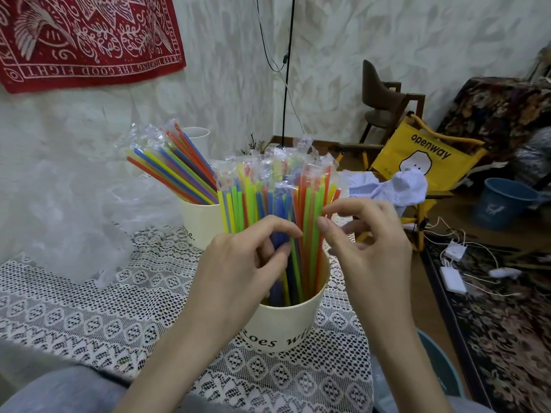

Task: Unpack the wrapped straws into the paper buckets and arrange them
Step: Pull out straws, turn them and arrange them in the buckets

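A cream paper bucket [286, 326] with black lettering stands at the table's near middle, full of upright wrapped straws [268, 189] in green, yellow, orange and blue. My left hand [238, 263] reaches among them and pinches a dark blue straw [280, 222] between thumb and fingers. My right hand [363, 234] hovers at the bunch's right side, thumb and forefinger touching the orange and green straws. A second cream bucket [199, 222] stands behind, its wrapped straws [176, 165] leaning left. A third white bucket [196, 138] peeks out further back.
A white lace cloth [89, 317] covers the table. Crumpled clear plastic [68, 219] lies at the left. A striped cloth [390, 186] sits at the table's right edge. Beyond are a yellow folding chair [429, 156], a blue bin [504, 204] and cables on the patterned rug.
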